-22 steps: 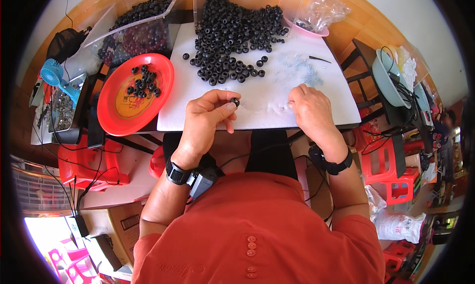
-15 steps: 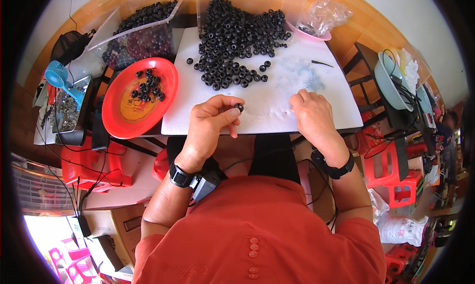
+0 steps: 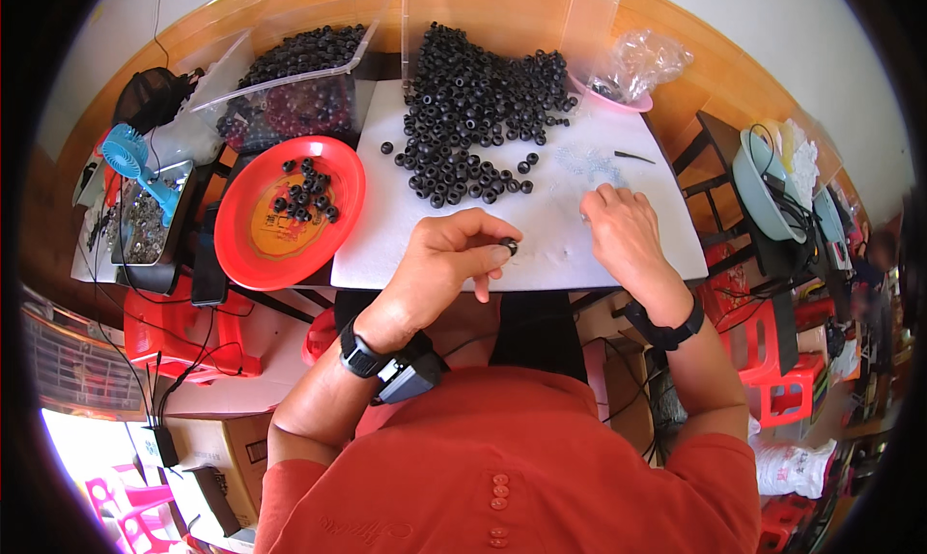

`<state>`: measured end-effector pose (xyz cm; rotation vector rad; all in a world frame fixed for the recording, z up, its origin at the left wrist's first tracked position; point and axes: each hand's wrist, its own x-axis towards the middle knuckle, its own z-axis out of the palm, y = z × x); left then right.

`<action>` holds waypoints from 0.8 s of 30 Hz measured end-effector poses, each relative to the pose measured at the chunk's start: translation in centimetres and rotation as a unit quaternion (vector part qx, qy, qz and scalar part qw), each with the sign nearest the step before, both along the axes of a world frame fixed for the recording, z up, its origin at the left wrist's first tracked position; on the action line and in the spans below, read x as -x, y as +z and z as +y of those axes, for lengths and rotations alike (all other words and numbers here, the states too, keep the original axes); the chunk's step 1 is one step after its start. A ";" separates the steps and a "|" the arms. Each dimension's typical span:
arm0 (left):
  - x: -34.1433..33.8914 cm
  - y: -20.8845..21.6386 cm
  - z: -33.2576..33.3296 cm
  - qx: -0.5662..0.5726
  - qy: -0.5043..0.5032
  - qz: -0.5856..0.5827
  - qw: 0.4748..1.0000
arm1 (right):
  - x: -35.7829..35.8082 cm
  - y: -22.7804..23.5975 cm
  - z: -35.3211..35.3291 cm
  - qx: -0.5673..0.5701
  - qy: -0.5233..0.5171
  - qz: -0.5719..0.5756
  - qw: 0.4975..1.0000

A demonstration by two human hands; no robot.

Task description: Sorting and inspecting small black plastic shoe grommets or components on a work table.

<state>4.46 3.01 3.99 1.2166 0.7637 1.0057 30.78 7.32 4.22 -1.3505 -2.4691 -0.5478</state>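
Observation:
My left hand (image 3: 439,264) is closed, pinching a black round bead (image 3: 509,247) between thumb and forefinger above the front edge of the white board (image 3: 386,255). My right hand (image 3: 628,235) is curled over the board to the right, fingertips pressed together; anything in them is too small to make out. Just beyond it lie small clear bluish pieces (image 3: 579,160), partly behind the fingers. A large heap of black beads (image 3: 473,110) spreads over the board's far part. On the left, a red plate (image 3: 241,235) carries several black beads (image 3: 304,195).
A clear plastic bin (image 3: 299,95) of beads stands at the back left. A pink bowl (image 3: 632,104) with a plastic bag is at the back right. A slim black tool (image 3: 634,156) lies on the board. A blue fan (image 3: 126,153) stands left; a light-blue basin (image 3: 758,172) sits right.
The whole view has shifted slightly, with the table lower in it. My left hand has moved a little right with the bead, closer to my right hand, which stays about where it was.

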 end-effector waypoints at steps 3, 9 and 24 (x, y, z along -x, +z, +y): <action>-0.5 -0.8 2.3 -0.001 0.002 -0.011 1.000 | 0.3 2.5 0.6 0.033 0.050 0.032 0.998; -1.3 -3.3 4.4 0.019 0.012 0.008 1.000 | 2.6 7.1 4.0 0.103 0.065 0.073 0.990; -1.1 -4.0 4.0 0.023 0.017 -0.019 0.999 | 6.6 7.5 23.8 0.126 -0.040 0.062 0.989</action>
